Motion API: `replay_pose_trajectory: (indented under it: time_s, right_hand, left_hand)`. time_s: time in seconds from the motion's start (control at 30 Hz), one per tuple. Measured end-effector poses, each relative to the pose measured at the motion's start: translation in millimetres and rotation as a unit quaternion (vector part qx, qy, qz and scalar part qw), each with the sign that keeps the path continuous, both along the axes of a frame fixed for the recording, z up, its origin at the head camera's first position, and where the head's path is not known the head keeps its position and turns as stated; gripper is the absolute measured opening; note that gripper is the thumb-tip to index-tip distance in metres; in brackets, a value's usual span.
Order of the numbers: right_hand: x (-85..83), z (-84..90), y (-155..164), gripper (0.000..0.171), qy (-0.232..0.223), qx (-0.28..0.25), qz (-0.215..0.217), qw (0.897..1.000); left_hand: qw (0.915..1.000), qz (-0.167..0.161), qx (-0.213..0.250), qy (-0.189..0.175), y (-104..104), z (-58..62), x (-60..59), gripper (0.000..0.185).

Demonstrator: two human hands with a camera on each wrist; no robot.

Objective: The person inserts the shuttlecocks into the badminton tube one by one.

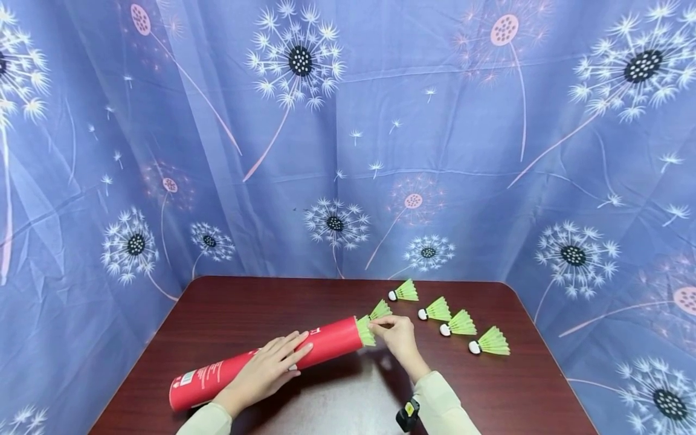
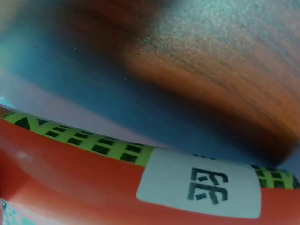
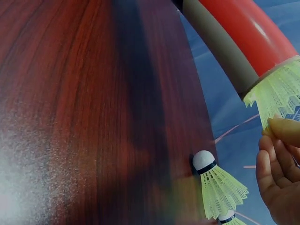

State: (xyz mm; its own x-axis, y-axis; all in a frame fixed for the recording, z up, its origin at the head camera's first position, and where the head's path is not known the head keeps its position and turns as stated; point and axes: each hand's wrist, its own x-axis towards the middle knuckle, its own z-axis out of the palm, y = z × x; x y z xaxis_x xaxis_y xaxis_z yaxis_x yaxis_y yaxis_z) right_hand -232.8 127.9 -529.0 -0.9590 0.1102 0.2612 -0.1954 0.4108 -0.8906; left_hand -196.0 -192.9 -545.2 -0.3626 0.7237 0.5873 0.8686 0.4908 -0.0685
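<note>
My left hand (image 1: 266,368) lies over a long red shuttlecock tube (image 1: 331,342) and holds it at mid-length, its mouth angled up and to the right. In the left wrist view the red tube wall (image 2: 84,173) fills the lower part, with a white label (image 2: 201,185). At the tube's mouth, the thumb and fingertips of my right hand (image 1: 399,341) pinch the skirt edge of a yellow-green shuttlecock (image 3: 276,89). Its skirt sticks out of the tube, and its head is hidden inside.
Right of the tube, several yellow-green shuttlecocks with white heads lie on the dark red table (image 1: 261,302), including a nearest one (image 1: 491,342) and a far one (image 1: 405,291). Another shuttlecock (image 1: 382,309) sits partly hidden behind the tube mouth. A blue dandelion-print curtain (image 1: 380,133) hangs around the table.
</note>
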Motion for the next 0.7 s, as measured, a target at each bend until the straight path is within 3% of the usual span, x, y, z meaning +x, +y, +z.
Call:
replay_pose_trajectory:
  time_s: [0.3,0.53,0.7]
  right_hand:
    - [-1.6,-2.6,-3.0,0.006,0.005,-0.009,0.008,1.000]
    - [-1.4,-2.6,-6.7,0.006,0.007,-0.001,0.010,1.000]
    - [-1.6,-1.5,-10.1,0.007,0.001,-0.003,0.016,1.000]
  left_hand:
    - [1.0000,0.001,0.003,0.004,0.6,0.9,0.6,0.047]
    - [0.9996,0.016,-0.023,-0.003,0.8,3.1,0.6,0.048]
    - [0.9998,0.006,-0.018,-0.004,3.8,5.6,0.0,0.050]
